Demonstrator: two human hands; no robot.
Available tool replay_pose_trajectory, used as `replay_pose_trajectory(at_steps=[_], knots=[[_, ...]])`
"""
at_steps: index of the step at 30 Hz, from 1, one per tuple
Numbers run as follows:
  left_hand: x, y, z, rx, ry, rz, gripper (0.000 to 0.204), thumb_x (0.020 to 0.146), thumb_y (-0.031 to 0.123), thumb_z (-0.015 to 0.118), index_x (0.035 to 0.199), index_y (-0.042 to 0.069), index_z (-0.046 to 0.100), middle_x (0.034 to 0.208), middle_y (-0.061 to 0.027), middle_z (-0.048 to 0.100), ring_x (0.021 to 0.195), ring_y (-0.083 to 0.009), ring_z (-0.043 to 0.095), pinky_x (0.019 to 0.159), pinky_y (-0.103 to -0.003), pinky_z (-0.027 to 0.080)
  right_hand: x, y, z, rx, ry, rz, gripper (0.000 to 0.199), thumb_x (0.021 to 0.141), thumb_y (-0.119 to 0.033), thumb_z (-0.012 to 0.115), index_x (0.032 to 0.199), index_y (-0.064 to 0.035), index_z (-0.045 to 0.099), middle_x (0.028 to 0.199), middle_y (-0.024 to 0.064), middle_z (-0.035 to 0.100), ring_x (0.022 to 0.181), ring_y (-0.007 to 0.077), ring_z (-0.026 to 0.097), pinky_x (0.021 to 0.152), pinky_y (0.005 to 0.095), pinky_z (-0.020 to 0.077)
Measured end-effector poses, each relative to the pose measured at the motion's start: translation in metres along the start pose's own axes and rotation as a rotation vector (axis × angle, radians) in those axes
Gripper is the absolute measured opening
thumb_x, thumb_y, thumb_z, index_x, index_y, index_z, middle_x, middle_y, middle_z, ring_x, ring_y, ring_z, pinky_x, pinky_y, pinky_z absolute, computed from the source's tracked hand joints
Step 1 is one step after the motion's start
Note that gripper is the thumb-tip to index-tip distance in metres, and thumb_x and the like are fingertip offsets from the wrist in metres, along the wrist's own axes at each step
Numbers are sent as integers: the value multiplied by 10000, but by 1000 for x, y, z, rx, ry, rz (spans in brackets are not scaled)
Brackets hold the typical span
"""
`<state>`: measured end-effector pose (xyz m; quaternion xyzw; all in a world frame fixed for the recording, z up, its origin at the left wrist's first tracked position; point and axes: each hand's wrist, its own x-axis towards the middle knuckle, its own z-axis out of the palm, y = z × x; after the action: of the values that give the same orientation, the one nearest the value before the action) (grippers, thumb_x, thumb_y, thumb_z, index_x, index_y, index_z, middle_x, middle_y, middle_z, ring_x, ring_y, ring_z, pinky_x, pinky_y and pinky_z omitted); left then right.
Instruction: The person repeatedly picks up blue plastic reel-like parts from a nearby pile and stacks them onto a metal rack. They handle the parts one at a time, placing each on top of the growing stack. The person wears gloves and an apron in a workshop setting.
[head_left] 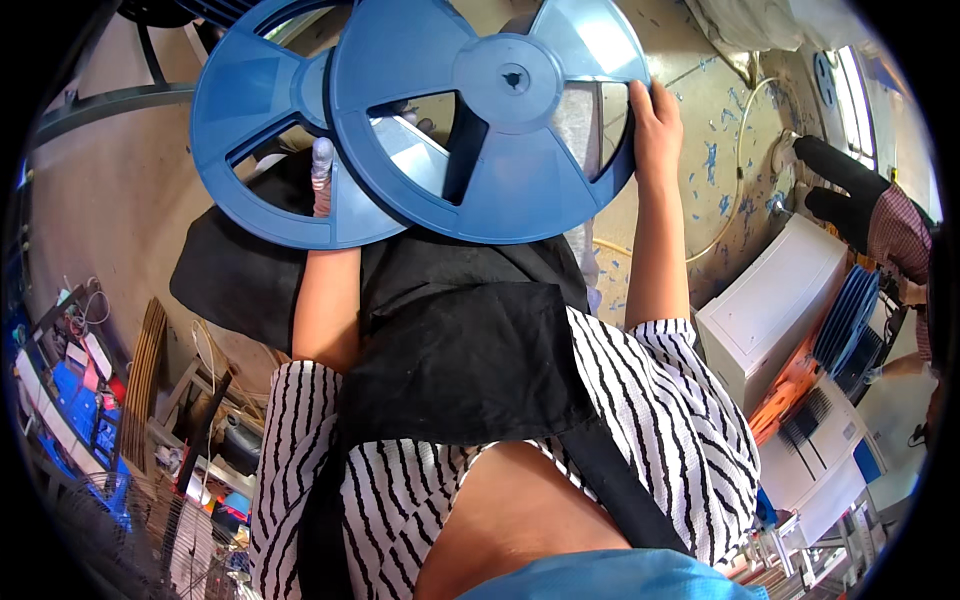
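Two large blue plastic reels with wedge-shaped openings are in front of me over my lap. The right reel [520,185] overlaps the left reel [240,90] and hides part of it. My left hand [321,182] is closed on the left reel's near rim. Its thumb, wrapped in something greyish, shows through an opening; the other fingers are hidden below. At the right reel's outer edge, my right hand [657,130] grips the rim, with fingertips on top.
Blue scraps [711,158] and a pale yellow hose [742,150] lie on the floor. A white cabinet [775,290] stands to my right, near a stack of blue reels [845,320]. Another person [850,175] is beyond it. Cluttered shelving [90,390] is at left.
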<state>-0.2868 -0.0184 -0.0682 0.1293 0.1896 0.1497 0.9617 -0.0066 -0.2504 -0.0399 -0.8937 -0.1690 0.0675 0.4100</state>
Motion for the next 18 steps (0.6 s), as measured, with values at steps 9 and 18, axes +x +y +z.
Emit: replay_pose_trajectory(at_steps=[9,18], knots=[[-3,-2,2,-43,-54,-33,753,763,311,740,1374,22,408,1316,-149,502,1198,-288,505,1034,-442,419,-95,-87,31,16,-280,-674,406,631,-233,810,971,-101,631,1007,81,584,922,287,543,790,394,418],[1,-11,-3,-79,-109,-20,765,755,328,743,1376,32,409,1320,-152,496,1204,-294,502,1035,-449,421,-98,-72,50,41,-232,-739,260,616,-91,786,865,-114,715,863,12,595,881,217,545,802,336,397]])
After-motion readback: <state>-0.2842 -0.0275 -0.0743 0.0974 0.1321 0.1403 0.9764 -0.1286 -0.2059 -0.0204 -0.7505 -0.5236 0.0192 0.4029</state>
